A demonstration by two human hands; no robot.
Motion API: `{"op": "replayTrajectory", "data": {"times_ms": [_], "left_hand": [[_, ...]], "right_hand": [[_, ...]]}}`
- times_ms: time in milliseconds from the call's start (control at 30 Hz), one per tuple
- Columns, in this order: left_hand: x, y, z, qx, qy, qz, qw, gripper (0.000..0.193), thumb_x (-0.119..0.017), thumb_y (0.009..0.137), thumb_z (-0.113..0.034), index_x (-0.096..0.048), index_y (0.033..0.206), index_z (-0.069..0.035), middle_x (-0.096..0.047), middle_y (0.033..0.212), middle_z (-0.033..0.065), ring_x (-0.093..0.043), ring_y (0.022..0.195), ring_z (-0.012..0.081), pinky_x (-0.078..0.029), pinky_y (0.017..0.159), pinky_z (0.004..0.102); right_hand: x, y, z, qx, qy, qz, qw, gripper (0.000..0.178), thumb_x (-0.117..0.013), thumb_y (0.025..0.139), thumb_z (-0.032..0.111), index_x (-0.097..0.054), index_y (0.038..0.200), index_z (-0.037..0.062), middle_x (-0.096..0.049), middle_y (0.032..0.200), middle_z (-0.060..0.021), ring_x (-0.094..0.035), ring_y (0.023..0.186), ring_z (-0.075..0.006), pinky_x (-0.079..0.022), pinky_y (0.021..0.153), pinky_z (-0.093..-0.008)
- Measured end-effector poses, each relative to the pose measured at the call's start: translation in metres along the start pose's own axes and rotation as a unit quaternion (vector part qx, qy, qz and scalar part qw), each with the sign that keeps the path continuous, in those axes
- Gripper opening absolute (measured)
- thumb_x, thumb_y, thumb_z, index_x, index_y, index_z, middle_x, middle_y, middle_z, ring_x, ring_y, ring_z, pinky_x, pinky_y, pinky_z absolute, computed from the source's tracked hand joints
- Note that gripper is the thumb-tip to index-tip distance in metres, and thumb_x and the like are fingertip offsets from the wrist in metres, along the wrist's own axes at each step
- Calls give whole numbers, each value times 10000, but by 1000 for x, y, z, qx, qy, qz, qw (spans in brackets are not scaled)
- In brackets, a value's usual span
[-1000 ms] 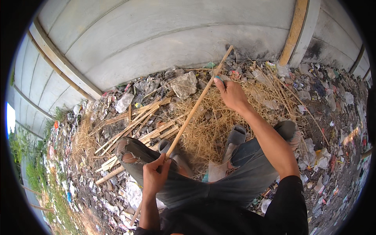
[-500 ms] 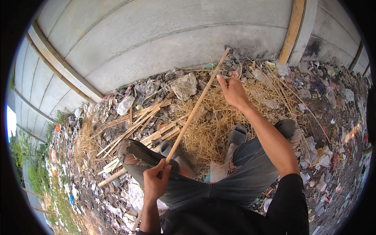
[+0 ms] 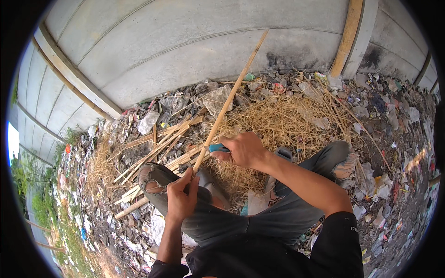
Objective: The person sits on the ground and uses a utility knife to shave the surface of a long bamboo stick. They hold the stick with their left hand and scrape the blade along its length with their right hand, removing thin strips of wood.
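A long, thin bamboo strip [image 3: 232,98] slants up and away from my lap, its far tip in front of the concrete wall. My left hand [image 3: 181,197] grips it near the lower end, above my left thigh. Closed in my right hand [image 3: 243,150] is a small blue-handled tool [image 3: 219,148], held against the strip a short way above the left hand. Its working edge is hidden, so its exact kind cannot be told. Pale curly shavings [image 3: 273,123] cover the ground beyond my feet.
Split bamboo strips [image 3: 157,150] lie piled left of my legs. A grey rock [image 3: 217,101] sits behind them. Litter [image 3: 380,204] covers the ground on both sides. A grey concrete wall [image 3: 208,46] stands ahead, with a bamboo pole [image 3: 346,39] upright against it.
My right hand has come down along the strip from near its far end to close above my left hand. The strip now reaches higher up the wall, and the blue tool shows clearly.
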State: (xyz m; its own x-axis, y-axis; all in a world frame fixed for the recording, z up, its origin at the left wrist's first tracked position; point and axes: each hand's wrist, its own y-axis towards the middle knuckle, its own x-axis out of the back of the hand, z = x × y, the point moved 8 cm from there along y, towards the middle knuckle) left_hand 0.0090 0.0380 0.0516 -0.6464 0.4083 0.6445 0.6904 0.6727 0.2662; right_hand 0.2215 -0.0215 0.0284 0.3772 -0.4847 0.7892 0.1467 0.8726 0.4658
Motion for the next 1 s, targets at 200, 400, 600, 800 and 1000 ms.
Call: {"op": "replayTrajectory", "data": {"times_ms": [200,400,600,800,1000], "left_hand": [[3,21,-22,-41,26,-4,999,330,-699,949,-22,-658,1255,94,-550,637,110,-499,567,80,-421,537,266],[8,-32,11,-63,31,43,997,310,-708,931,-5,-703,1236,45,-646,692,127,-579,569,112,-461,549,272],[25,-55,36,24,22,40,999,318,-726,909,6,-714,1226,33,-653,716,107,-588,581,110,-452,548,275],[25,-35,22,13,20,26,999,334,-731,908,-8,-703,1237,34,-576,674,91,-506,557,108,-411,534,279],[10,-35,24,15,-18,9,1000,345,-729,911,-16,-697,1250,35,-561,674,80,-493,564,95,-402,539,272]], "right_hand": [[16,13,-20,10,-16,-88,996,695,-432,1013,709,-701,891,80,-592,505,-96,-642,448,-264,-497,431,-416],[166,-18,-211,-328,50,-319,888,800,-377,1065,666,-509,551,66,-440,470,-42,-399,404,-185,-278,409,-420],[203,-52,-247,-420,146,-378,812,747,-419,1039,684,-414,585,90,-360,562,-35,-332,578,-171,-313,573,-402],[150,-6,-137,-272,299,-286,869,504,-544,1048,559,-580,827,108,-300,557,81,-270,461,-47,-213,450,-277],[89,15,-66,-213,458,-141,851,322,-692,1016,387,-694,997,65,-417,554,81,-366,444,-30,-273,429,-259]]}}
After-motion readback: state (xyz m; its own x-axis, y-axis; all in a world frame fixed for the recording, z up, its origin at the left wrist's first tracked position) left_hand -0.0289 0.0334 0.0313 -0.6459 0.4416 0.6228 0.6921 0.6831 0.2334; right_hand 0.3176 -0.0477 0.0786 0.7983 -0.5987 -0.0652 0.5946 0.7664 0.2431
